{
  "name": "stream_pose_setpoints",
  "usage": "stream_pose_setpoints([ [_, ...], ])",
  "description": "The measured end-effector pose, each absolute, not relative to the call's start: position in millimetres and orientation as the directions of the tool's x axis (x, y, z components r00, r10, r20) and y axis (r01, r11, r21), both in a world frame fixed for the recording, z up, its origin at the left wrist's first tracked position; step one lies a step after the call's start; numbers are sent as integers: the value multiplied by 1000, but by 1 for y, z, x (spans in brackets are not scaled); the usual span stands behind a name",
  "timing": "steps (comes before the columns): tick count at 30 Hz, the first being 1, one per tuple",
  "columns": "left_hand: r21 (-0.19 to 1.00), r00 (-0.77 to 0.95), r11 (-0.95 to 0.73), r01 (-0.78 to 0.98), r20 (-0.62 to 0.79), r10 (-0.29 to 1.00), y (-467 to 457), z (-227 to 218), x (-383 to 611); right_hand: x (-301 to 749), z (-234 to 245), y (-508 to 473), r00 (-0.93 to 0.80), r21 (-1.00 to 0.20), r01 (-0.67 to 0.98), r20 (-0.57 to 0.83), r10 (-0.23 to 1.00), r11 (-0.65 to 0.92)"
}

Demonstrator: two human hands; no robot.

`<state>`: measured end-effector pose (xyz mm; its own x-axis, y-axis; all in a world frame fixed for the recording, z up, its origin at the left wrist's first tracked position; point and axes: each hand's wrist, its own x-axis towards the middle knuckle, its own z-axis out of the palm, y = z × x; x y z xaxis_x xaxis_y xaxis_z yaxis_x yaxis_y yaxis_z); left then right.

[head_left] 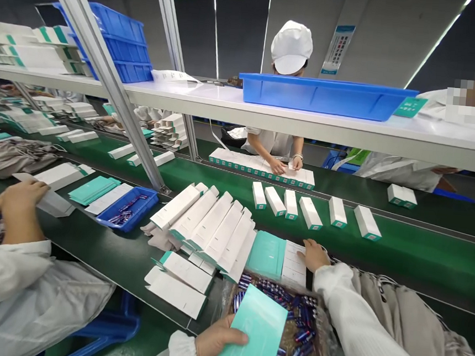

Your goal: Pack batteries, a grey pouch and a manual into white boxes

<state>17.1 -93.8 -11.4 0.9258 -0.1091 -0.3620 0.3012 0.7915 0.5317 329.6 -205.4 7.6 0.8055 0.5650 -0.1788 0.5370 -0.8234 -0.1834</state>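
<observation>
Both hands around blue cylinders point(300, 338): left hand point(219, 345) gripping teal card point(253, 334), right hand point(314, 255) open on white cards point(295, 263)

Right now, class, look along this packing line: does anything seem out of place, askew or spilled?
The closed white cartons lying on the green conveyor belt look slightly odd: each sits at its own angle, with uneven gaps, rather than squared up in line.

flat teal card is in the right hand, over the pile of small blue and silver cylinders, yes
No: the head view shows the flat teal card in the left hand, not the right, over the pile of small blue and silver cylinders.
</observation>
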Motion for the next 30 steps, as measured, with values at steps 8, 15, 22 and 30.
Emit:
stream_pose_setpoints([
  [8, 524, 926, 821, 227, -377, -15, -91, -15, 3, 347, -21, -208, 763, -36, 621, -202, 614, -783],
  [15, 536, 899, 818, 211, -435, 53, -92, -20, 5, 354, -28, -210, 763, -2, 632, -175, 622, -775],
  [22, 513, 847, 830, 218, -522, 101, -92, -20, 7, 340, -11, -227, 750, -144, 656, 11, 661, -741],
  [30, 553, 760, 792, 257, -622, 188, -93, -26, 24, 340, 1, -243, 812, -276, 570, 42, 583, -774],
])
